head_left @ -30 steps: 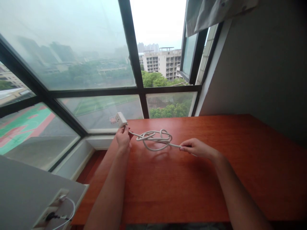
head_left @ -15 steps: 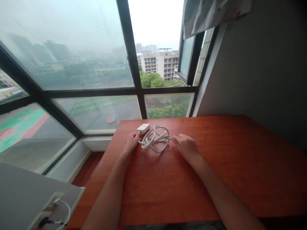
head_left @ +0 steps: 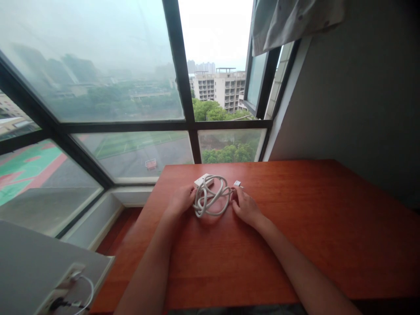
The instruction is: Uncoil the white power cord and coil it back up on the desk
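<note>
A white power strip (head_left: 204, 180) with a bundled white cord (head_left: 210, 199) lies on the reddish wooden table (head_left: 295, 236) near its far edge. The cord's plug (head_left: 236, 183) sticks out at the right of the bundle. My left hand (head_left: 181, 200) rests against the left side of the coil, fingers curled on the cord. On the right side, my right hand (head_left: 244, 205) pinches the cord just below the plug. The coil sits between both hands.
Large windows (head_left: 131, 109) with dark frames stand right behind the table. A grey wall (head_left: 354, 96) closes the right side. At the lower left a wall socket (head_left: 64, 286) holds a plugged white cable. Cloth (head_left: 295, 17) hangs at the top right.
The power strip was held up in my left hand, then set down on the table. Both hands moved inward, gathering the stretched cord into a tighter bundle.
</note>
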